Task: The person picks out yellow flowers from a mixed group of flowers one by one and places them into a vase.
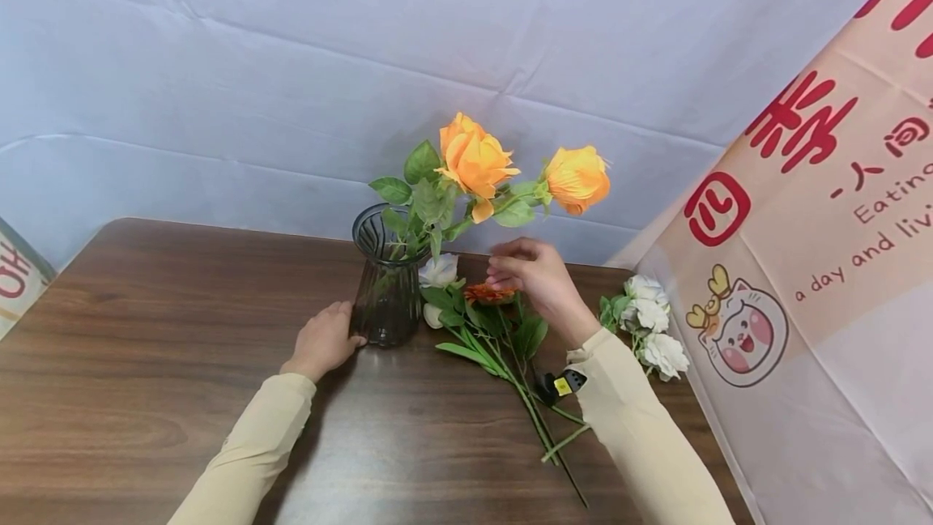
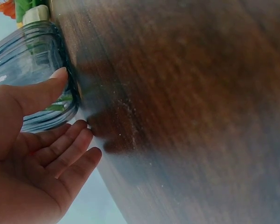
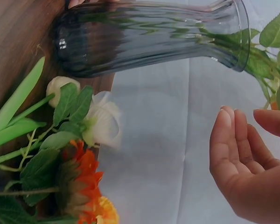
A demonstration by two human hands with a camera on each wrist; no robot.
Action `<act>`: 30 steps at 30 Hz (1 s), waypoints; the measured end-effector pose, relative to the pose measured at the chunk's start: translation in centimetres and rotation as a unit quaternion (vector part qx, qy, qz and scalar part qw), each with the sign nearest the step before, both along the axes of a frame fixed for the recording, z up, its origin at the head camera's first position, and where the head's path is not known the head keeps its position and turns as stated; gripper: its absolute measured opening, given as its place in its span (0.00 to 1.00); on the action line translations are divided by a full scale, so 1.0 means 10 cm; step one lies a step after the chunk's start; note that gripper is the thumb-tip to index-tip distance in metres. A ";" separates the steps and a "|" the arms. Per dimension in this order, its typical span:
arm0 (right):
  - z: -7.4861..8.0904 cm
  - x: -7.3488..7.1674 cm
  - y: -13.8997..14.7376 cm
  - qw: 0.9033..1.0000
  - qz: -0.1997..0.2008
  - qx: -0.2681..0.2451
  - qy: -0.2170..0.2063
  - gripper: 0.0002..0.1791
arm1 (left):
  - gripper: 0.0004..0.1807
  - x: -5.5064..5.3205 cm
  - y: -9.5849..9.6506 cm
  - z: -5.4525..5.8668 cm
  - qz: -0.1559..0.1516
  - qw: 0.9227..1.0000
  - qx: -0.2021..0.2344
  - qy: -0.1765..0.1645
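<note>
A dark ribbed glass vase [image 1: 385,306] stands upright on the table, with two orange-yellow roses [image 1: 475,156] leaning out of its mouth to the right. At the vase's lower left side, my left hand [image 1: 324,339] grips the base between thumb and fingers; the left wrist view shows the thumb against the glass [image 2: 35,74]. My right hand [image 1: 535,278] hovers right of the vase, fingers loosely bent, holding nothing. Below it lies an orange-red flower [image 1: 490,292], its head also clear in the right wrist view. White blossoms [image 1: 439,271] lie beside the vase.
Loose green stems [image 1: 535,420] stretch across the brown table [image 1: 182,330] toward its front. More white flowers [image 1: 649,306] lie by the right edge. A pale cloth backdrop [image 1: 255,104] hangs behind, and a printed banner [image 1: 816,282] borders the right side.
</note>
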State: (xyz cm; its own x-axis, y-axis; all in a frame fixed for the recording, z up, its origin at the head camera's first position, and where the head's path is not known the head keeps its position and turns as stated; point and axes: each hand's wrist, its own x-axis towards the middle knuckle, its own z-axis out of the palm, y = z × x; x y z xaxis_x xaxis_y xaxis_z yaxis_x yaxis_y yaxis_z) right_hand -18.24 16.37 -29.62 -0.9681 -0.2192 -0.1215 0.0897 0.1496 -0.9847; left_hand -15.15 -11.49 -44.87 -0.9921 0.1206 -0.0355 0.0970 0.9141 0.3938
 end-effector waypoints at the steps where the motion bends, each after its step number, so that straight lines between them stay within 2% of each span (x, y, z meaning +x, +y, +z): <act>1: -0.01 0.01 0.02 1.000 -0.002 0.002 -0.002 0.12 | 0.31 0.00 0.00 0.00 0.000 1.000 0.000 0.000; 13: -0.11 0.05 0.25 1.000 -0.018 0.006 -0.017 0.08 | 0.32 0.01 0.01 0.01 0.005 1.000 0.002 -0.007; 24: -0.19 -0.01 0.49 0.998 -0.044 0.029 -0.035 0.12 | 0.33 0.01 0.00 0.00 0.003 1.000 0.003 -0.009; 30: -0.25 -0.01 0.60 0.997 -0.055 0.036 -0.034 0.11 | 0.33 0.02 0.01 0.00 0.003 1.000 0.003 -0.009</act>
State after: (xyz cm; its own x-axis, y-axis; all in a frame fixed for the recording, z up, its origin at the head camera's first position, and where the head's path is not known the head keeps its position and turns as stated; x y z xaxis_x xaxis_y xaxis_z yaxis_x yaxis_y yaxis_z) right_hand -18.35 22.42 -32.10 -0.9748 -0.1007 -0.1992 0.1755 0.2057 -0.9628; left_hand -14.99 -11.43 -44.83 -0.9919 0.1154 -0.0523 0.0850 0.9120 0.4012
